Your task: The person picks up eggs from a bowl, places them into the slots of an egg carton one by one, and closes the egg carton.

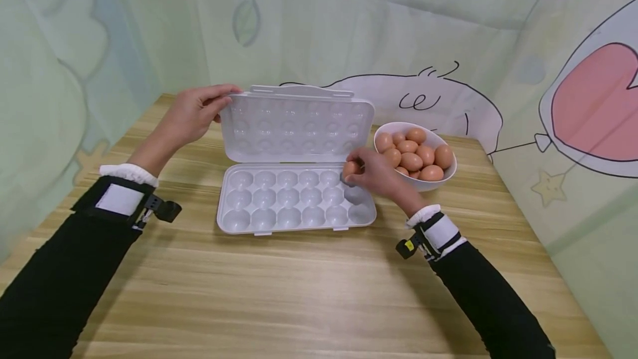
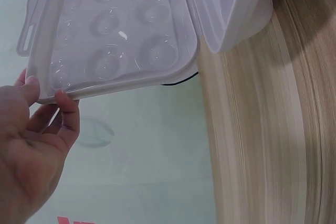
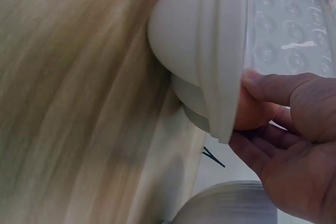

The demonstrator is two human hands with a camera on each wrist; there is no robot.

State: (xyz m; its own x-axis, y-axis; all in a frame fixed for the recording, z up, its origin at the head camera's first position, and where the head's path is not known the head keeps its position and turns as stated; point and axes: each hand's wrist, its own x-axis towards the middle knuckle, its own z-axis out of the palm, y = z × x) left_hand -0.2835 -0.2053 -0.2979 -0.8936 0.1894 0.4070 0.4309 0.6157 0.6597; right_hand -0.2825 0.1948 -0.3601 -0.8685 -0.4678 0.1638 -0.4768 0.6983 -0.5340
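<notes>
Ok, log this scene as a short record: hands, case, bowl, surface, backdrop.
Left hand: grips the raised lid at its upper left corner
Right hand: holds an egg between thumb and fingers at the tray's back right corner; cup contact unclear
Tray: pale, three rows of round cups, joined to the lid
Bowl: white, right of the case, holding brown eggs
Surface: wood-grain table
Backdrop: pale cloth with drawings

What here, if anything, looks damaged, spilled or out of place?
Nothing stands out: the eggs sit inside the bowl, no cracks visible; the left hand holds the lid raised, the right hand holds one egg at the back right of the tray.
</notes>
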